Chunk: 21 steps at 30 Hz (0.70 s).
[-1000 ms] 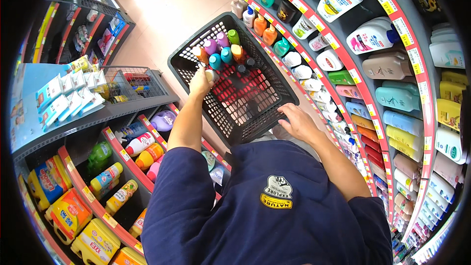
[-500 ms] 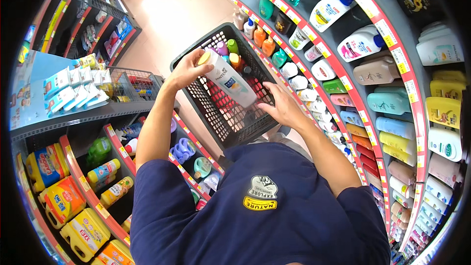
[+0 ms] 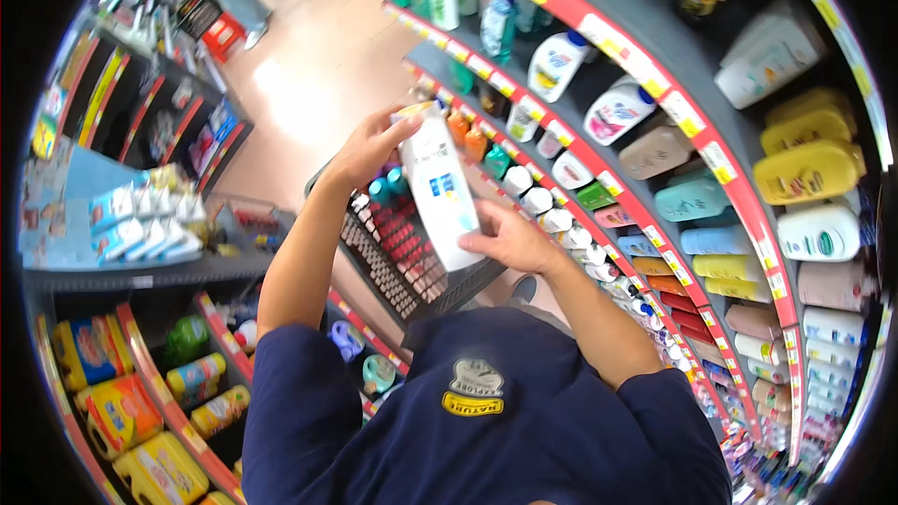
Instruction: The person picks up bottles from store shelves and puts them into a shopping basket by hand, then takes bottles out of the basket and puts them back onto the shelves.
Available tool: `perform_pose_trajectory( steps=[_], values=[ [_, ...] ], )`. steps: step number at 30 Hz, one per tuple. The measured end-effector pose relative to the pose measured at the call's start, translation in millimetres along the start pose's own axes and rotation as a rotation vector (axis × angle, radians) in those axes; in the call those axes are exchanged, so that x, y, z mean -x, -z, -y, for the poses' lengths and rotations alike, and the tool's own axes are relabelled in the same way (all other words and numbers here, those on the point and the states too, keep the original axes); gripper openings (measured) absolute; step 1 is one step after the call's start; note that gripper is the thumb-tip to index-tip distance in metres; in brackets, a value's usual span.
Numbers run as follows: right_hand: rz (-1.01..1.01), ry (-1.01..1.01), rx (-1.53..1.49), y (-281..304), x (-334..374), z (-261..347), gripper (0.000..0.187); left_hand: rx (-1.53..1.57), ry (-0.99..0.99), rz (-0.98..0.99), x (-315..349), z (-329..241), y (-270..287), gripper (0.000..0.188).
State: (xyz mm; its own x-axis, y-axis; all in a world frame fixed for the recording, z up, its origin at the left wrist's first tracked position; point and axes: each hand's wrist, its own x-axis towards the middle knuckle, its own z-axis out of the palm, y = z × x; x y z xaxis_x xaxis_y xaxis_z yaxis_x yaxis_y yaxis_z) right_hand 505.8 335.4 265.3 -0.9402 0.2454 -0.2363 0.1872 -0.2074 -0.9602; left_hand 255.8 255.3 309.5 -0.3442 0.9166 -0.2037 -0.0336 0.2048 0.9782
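A white shampoo bottle [image 3: 437, 182] with a yellowish cap end is held tilted above a black shopping basket [image 3: 458, 288]. My left hand [image 3: 374, 143] is closed around its upper, capped end, thumb across the front. At the bottle's lower end, my right hand [image 3: 513, 236] grips the side with the thumb on its front face. Below the bottle, the basket holds several coloured bottles, among them teal ones [image 3: 386, 185]. Part of the basket's contents and its right side are hidden behind the bottle and my right hand.
Curving shelves [image 3: 655, 84] of shampoo and body-wash bottles stand close on my right. On my left, a low shelf [image 3: 178, 266] carries white-and-blue packets on top and yellow detergent jugs [image 3: 159, 469] beneath. Ahead runs a tiled aisle [image 3: 309, 75]; a red stool [image 3: 223, 36] and a person's legs are far off.
My right hand, apart from or barely touching the bottle before, now grips its lower end. The bottle stands more upright and covers more of the basket. The view has swung toward the right shelves.
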Motion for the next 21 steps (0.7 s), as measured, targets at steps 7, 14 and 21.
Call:
perform_pose_trajectory(
  steps=[7, 14, 21],
  values=[
    [-0.027, 0.141, 0.005, 11.5, 2.6, 0.9, 0.052, 0.143, -0.115, 0.018, -4.3, 6.5, -23.8, 0.04],
    [-0.237, 0.18, -0.023, 25.3, 27.3, 54.3, 0.051, 0.042, -0.178, 0.188, 8.8, -20.7, -69.1, 0.042],
    [-0.266, 0.246, -0.054, 42.4, 36.5, 75.2, 0.049, 0.121, -0.249, 0.199, -0.3, -48.4, -95.3, 0.038]
  ],
)
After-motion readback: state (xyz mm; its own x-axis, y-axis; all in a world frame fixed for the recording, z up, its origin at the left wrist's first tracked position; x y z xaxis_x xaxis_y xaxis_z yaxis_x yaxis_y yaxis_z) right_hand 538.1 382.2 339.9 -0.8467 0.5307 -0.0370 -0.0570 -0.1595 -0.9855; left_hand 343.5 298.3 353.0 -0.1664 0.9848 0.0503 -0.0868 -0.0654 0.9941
